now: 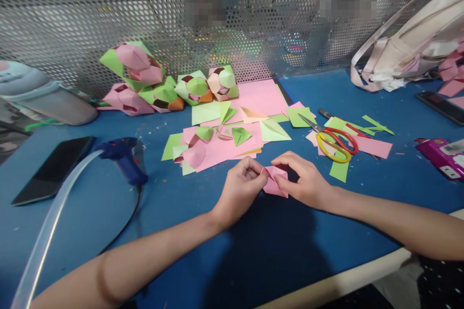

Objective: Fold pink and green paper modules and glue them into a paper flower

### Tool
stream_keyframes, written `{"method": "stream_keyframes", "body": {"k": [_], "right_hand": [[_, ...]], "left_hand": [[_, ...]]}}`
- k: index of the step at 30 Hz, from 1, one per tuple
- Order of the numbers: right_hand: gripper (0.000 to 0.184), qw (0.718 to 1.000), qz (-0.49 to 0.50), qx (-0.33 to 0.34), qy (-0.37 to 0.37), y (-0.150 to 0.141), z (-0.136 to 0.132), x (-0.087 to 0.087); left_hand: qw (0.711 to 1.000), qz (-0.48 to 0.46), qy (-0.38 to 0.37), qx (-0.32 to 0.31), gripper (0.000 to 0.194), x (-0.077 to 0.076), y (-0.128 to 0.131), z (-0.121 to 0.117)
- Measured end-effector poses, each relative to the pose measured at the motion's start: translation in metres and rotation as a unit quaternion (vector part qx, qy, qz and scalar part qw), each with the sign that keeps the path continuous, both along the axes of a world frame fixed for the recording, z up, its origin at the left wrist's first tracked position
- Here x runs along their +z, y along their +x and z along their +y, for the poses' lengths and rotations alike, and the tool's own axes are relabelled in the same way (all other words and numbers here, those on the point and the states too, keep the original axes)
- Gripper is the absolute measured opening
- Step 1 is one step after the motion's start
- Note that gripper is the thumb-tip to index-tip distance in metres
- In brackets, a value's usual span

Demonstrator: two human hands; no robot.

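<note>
Between my two hands, just above the blue table (174, 231), is a small piece of pink paper (276, 187) with folds in it. The fingers of my left hand (242, 184) pinch its left corner. On its right side, the thumb and fingers of my right hand (303, 178) grip it too. Just beyond lie pink sheets (232, 147) with several folded green and pink paper pieces (241, 136) on top. Scissors (335, 144) with red and yellow handles rest to the right, among green and pink scraps (373, 147).
Folded paper balls (132, 65) stand against the perforated metal screen (155, 24). To the left are a blue glue gun (125, 157) with a long clear glue stick, a black phone (54, 169) and a tumbler (47, 91). A purple device (440, 157), another phone (442, 106) and a pale bag (409, 38) are right.
</note>
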State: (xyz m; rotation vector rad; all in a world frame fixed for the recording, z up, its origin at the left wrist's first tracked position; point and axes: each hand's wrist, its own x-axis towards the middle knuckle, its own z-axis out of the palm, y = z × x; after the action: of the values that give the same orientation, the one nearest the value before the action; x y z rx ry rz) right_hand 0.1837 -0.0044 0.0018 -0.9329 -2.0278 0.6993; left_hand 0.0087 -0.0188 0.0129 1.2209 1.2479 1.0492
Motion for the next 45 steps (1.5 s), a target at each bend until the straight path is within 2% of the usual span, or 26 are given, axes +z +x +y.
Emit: {"method": "stream_keyframes", "body": {"k": [3,5,12,26,31,38,45], "right_hand": [[0.017,0.993,-0.003,0.013,-0.114,0.001,0.0,0.004],[0.013,0.986,0.008,0.017,-0.164,0.001,0.0,0.006],[0.013,0.97,0.044,0.011,-0.238,0.0,0.001,0.011],[0.015,0.976,0.034,-0.01,-0.215,0.0,0.0,0.009],[0.015,0.98,0.023,-0.021,-0.199,0.001,-0.001,0.008],[0.013,0.978,0.02,-0.018,-0.206,0.002,-0.001,0.009],[0.013,0.982,0.027,-0.03,-0.183,0.003,0.001,0.007]], "left_hand": [[1.0,0.0,0.001,-0.004,0.013,0.001,0.001,-0.001],[1.0,-0.013,-0.005,-0.003,0.01,0.001,0.002,-0.002],[0.997,-0.053,-0.04,-0.044,0.011,0.0,-0.001,0.001],[0.995,-0.047,-0.059,-0.058,0.011,0.002,0.001,0.0],[0.992,-0.06,-0.067,-0.088,0.013,-0.001,0.0,0.001],[0.997,-0.04,-0.042,-0.057,0.015,0.0,-0.002,0.001],[0.995,-0.049,-0.057,-0.066,0.014,0.001,-0.001,0.002]]}}
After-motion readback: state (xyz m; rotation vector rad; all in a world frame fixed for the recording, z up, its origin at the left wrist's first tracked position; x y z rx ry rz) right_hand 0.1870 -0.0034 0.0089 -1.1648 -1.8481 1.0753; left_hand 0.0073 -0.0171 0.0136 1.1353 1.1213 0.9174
